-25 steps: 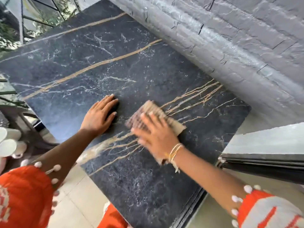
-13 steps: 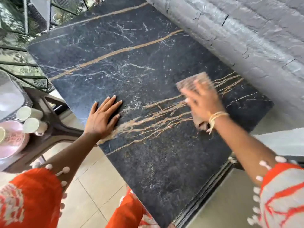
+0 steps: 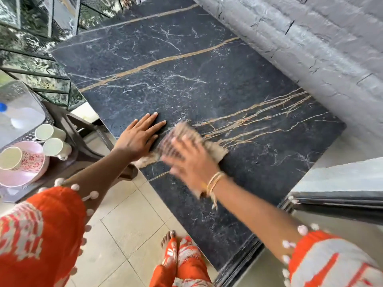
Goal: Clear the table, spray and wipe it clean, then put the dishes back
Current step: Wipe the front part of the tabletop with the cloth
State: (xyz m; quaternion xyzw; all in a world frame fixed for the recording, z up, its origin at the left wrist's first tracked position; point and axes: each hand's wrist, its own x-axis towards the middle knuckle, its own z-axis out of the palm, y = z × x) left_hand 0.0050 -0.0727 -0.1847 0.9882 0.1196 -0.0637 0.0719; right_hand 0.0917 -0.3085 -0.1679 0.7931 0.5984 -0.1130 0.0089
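Note:
A black marble table (image 3: 186, 65) with gold veins fills the middle of the view, and nothing stands on it. My right hand (image 3: 190, 162) presses flat on a brown checked cloth (image 3: 213, 151) near the table's left edge; the hand is blurred with motion. My left hand (image 3: 141, 135) rests flat on the tabletop just left of the cloth, fingers straight and spread. The dishes sit on a dark chair (image 3: 87, 146) at the left: three white cups (image 3: 52, 132) and a pink plate (image 3: 19, 175).
A grey stone wall (image 3: 310, 48) runs along the table's far right side. A clear spray bottle with a blue cap (image 3: 4, 107) lies at the far left edge. Beige floor tiles (image 3: 128, 222) and my foot (image 3: 169, 237) lie below. A grey ledge (image 3: 342, 179) stands at right.
My right hand has swept the cloth from the right part of the table back leftward, close to my left hand. My left hand stays planted flat.

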